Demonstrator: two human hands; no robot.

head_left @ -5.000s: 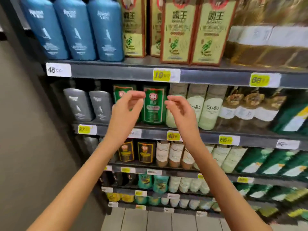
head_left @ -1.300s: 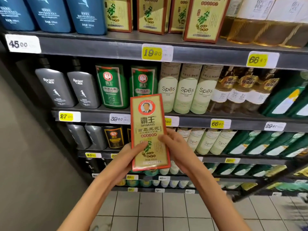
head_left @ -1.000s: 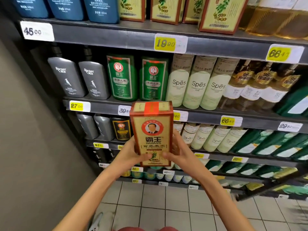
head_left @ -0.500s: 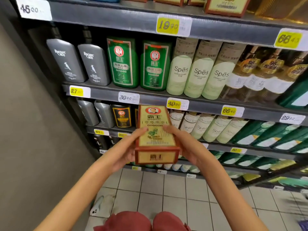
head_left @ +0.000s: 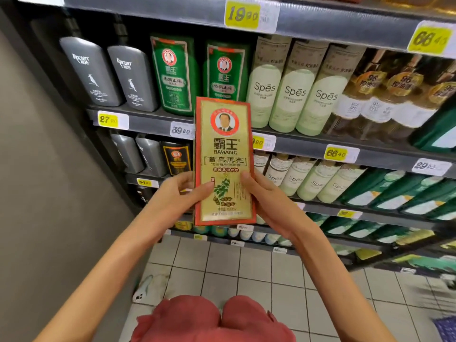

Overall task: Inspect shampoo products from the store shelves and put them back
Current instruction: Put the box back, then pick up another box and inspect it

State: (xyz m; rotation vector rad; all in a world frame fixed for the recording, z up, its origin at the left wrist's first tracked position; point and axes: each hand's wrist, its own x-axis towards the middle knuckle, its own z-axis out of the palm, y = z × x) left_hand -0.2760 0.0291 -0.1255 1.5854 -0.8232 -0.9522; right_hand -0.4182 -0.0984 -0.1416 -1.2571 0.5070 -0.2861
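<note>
Shampoo box [head_left: 223, 159] upright between left hand [head_left: 172, 197] and right hand [head_left: 267, 201], each grip tight on its lower sides

- Single view: wide-angle camera worn on the person's head, facing forward and down.
- Stands close to the shelves [head_left: 301, 144], which fill the upper frame.
- Tiled floor [head_left: 246, 272] lies at bottom.

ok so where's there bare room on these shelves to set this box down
Hardly any: the middle shelf is packed, grey bottles to green bottles to Spes bottles, with only a slim gap between the two green ones. The tiled floor in front is bare.
</note>
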